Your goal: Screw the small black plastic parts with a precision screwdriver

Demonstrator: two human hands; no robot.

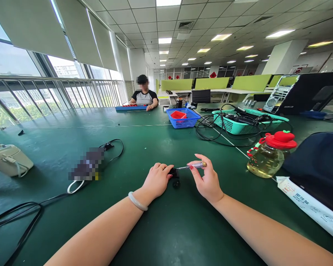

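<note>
Green covers the bench (161,240), and near its middle, between the person's two hands, sits a small black part (173,172). The left hand (158,176), with a pale bangle (138,201) at the wrist, grips this part, its fingers bunched against the left side and top. Just on the near side is a round black piece (176,184); whether the two are joined cannot be told. The right hand (209,181) grasps a clear-handled screwdriver (197,165) between thumb and fingers, the shaft pointing left at the black part; whether the tip touches is too small to tell.

To the left lie a blurred dark item (86,165), a black cord (34,205) and a beige case (11,160). Farther off, a blue basket (192,120) holds a red container (178,115), and to its right a teal basket (235,128) carries tangled black cables (245,117). On the right, a red-lidded bottle (266,159) of yellowish liquid stands upright, with a long white packet (310,208) on its near side. At the far edge another person (144,97) sits behind a blue tray (131,108) of red pieces.
</note>
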